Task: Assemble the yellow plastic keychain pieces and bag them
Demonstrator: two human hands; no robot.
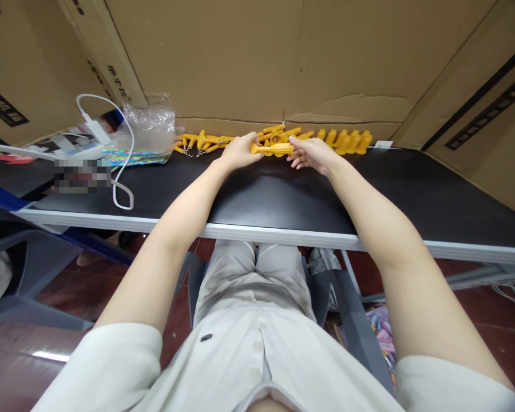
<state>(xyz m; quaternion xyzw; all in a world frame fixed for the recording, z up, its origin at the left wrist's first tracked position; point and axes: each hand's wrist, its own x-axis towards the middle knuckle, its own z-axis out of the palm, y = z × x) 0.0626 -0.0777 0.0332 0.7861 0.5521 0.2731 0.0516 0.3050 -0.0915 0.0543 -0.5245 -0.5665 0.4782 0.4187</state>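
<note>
The left hand (241, 151) is gripping a ridged yellow piece (280, 149) over the smooth black worktop (278, 197), near the cardboard wall (240, 63) — the right hand (312, 154) is curling loosely at its end, whether holding I can't tell. Rounded yellow cylinders (354, 142) are standing alongside.

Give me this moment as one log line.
left hand: holds yellow piece | right hand: at its other end | table back: yellow parts | table left: plastic bag, white cable

A narrow yellow-orange piece (278, 149) is held sideways before similarly coloured pieces (352, 143).
</note>
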